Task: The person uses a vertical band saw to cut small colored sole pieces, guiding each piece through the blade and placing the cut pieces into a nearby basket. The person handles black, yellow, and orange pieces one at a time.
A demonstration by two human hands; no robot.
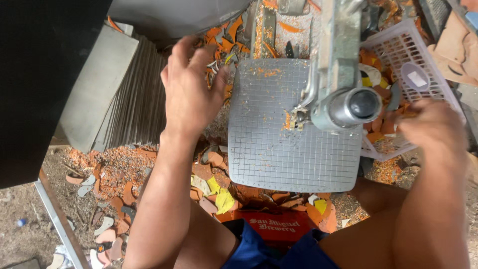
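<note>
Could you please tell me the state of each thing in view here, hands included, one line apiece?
Left hand: open, fingers spread, over the orange scraps.
Right hand: at the basket's edge; grip unclear.
Square grey gridded metal machine table: bare, dusted with orange crumbs.
White plastic lattice basket: tilted, holding orange and yellow cut pieces.
Stack of thin grey sheets: leaning on edge, left of the left hand.

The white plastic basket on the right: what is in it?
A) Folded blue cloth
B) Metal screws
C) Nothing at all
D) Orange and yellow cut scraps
D: the white plastic basket holds orange and yellow cut scraps, and the right hand reaches over its near edge beside the machine.
</note>
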